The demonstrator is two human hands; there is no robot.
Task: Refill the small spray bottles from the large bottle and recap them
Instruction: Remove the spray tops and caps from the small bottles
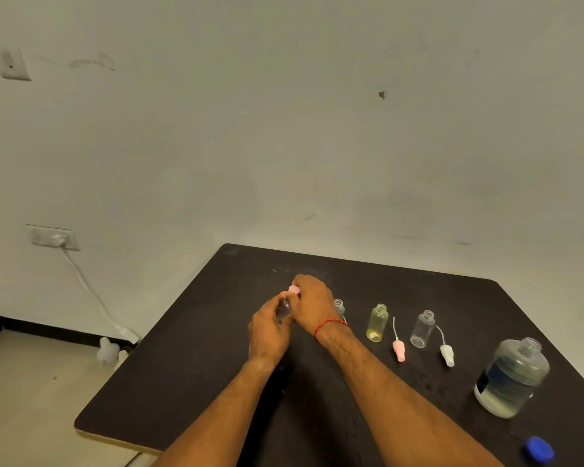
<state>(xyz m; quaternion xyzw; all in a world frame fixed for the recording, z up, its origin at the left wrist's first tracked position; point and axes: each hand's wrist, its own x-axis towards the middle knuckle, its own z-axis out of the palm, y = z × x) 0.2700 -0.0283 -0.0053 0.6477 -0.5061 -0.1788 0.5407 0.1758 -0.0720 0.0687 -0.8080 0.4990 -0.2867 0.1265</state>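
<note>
While both forearms reach out over the dark table (196, 365), the left hand (268, 332) is wrapped around a small clear bottle (283, 311), holding it just above the tabletop. The right hand (312, 303) sits directly over it, fingers pinched onto a pink spray cap (294, 290) at the bottle's neck; whether the cap is fully seated I cannot tell, since the fingers cover the joint. A red thread bracelet (327, 324) circles the right wrist.

To the right of the hands, 3 more small bottles stand upright and uncapped in a row: a clear one (340, 308) half hidden behind the right wrist, a yellowish one (377, 323), and another clear one (422, 329). Between the yellowish and the last clear bottle lies a second pink spray cap (399, 350) with its thin tube pointing away, and just right of that last bottle lies a white spray cap (447, 354), also on its side.

Further right, near the table's edge, the large bottle (511, 379) stands open, partly filled with clear liquid. Its blue lid (538, 449) rests on the table, nearer me and apart from it.

Off to the left, a white cord (88, 291) runs down from a wall outlet (53, 236) to the floor.
</note>
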